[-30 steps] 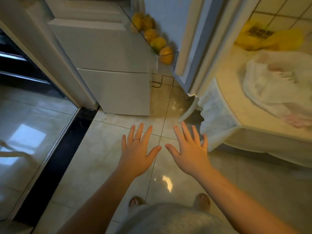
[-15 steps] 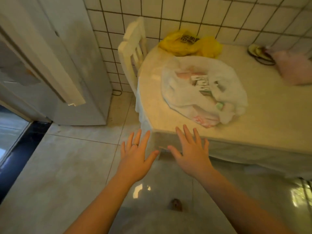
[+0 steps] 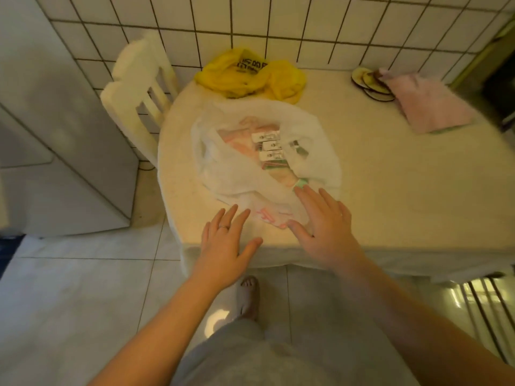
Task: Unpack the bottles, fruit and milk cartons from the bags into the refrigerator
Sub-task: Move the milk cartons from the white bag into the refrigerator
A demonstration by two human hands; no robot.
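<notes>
Milk cartons, small white-topped boxes with dark print (image 3: 269,147), sit packed side by side in the mouth of the thin white plastic bag (image 3: 223,174); only their tops show, the rest is buried under pinkish packaging, and the print is too blurred to read; the bag lies open on the round cream table (image 3: 390,190), near its front edge; the right hand (image 3: 326,232), fingers straight and spread, lies over the bag's near side, gripping nothing; the left hand (image 3: 225,246), ring on one finger, is spread flat too, at the table edge just beside the bag; touching or not, can't tell; behind, a crumpled yellow plastic bag (image 3: 248,73) sits against the tiled wall, contents hidden; far right, a folded pink cloth (image 3: 429,107), blurred; a white wooden chair (image 3: 136,87) stands at the table's left.
</notes>
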